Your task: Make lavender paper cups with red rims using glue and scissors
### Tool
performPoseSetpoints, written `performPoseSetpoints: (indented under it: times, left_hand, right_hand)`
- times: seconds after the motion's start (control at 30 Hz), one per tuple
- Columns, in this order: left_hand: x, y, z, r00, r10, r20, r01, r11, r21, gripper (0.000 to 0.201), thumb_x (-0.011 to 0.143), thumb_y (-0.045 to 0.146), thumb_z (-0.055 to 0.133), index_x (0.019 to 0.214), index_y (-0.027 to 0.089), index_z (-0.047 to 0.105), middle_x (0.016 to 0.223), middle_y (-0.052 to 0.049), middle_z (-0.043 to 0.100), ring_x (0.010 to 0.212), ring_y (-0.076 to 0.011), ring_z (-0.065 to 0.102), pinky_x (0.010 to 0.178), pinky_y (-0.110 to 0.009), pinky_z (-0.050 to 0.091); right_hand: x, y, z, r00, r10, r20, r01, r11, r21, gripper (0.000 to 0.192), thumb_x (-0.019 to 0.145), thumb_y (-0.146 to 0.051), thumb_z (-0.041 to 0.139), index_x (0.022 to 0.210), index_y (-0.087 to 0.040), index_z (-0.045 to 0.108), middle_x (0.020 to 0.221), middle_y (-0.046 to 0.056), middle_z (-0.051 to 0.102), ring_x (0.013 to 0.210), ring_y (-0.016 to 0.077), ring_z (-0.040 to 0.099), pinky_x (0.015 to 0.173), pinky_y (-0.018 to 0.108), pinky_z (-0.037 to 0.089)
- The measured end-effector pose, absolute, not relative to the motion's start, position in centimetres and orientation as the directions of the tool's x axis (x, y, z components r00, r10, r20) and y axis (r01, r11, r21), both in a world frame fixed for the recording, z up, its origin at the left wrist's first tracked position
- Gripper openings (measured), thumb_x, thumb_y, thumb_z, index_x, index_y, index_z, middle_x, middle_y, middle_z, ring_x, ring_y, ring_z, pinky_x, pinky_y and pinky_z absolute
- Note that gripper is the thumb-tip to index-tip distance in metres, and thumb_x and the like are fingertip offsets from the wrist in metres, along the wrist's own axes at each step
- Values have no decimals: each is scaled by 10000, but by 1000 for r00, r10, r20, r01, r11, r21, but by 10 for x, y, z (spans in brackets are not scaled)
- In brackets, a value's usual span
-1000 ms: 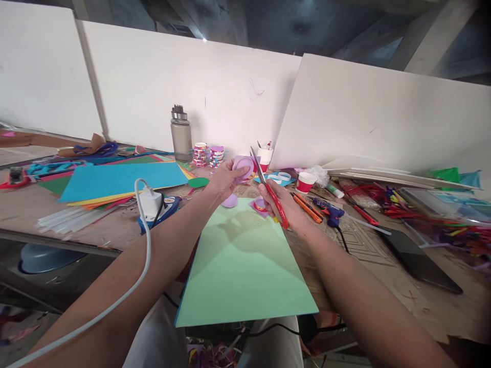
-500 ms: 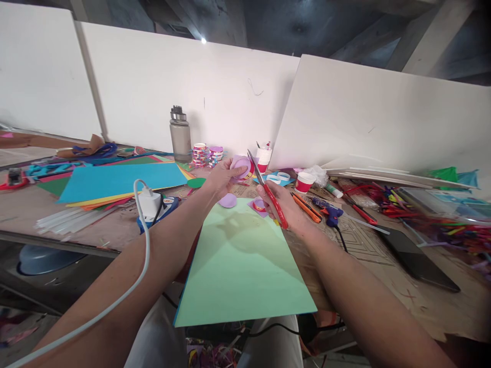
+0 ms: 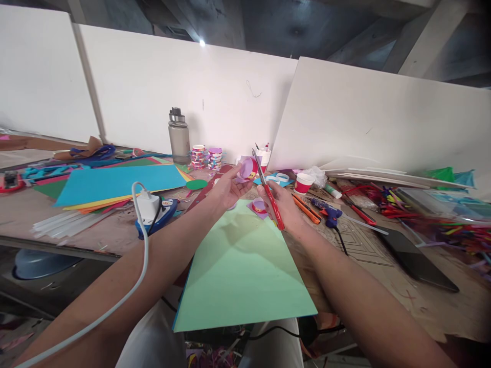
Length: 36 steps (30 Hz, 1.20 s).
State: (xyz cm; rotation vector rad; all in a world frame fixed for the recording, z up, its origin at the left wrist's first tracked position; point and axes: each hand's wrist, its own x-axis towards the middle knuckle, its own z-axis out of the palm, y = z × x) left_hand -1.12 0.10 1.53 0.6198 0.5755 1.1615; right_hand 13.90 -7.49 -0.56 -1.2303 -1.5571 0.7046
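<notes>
Beneath your hands lies the green sheet (image 3: 241, 266). Beyond them stands the water bottle (image 3: 179, 135), contents not visible; a white cup (image 3: 264, 155) holds pens. Your right hand (image 3: 282, 207) is closed round the red scissors (image 3: 268, 189), blades raised. Your left hand (image 3: 226, 190) pinches the purple cup (image 3: 247, 168), now tilted further toward the blades than before.

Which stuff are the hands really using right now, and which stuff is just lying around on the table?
In use:
left hand holding the purple paper piece
right hand holding the red scissors
green sheet under the hands

Just lying about:
water bottle
glue gun
blue sheet
paper cup
charger
</notes>
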Motion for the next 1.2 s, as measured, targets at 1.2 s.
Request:
performPoseSetpoints:
  times: [1.2]
  left_hand:
    - [-2, -15, 18, 158, 981, 114, -786, 55, 616, 219, 798, 263, 804, 872, 151, 630, 729, -5, 673, 578, -100, 590, 618, -248, 501]
  right_hand:
    - [119, -77, -13, 25, 835, 549, 564, 442, -697, 334, 914, -584, 513, 860, -255, 506, 711, -10, 594, 680, 188, 549, 680, 317, 459]
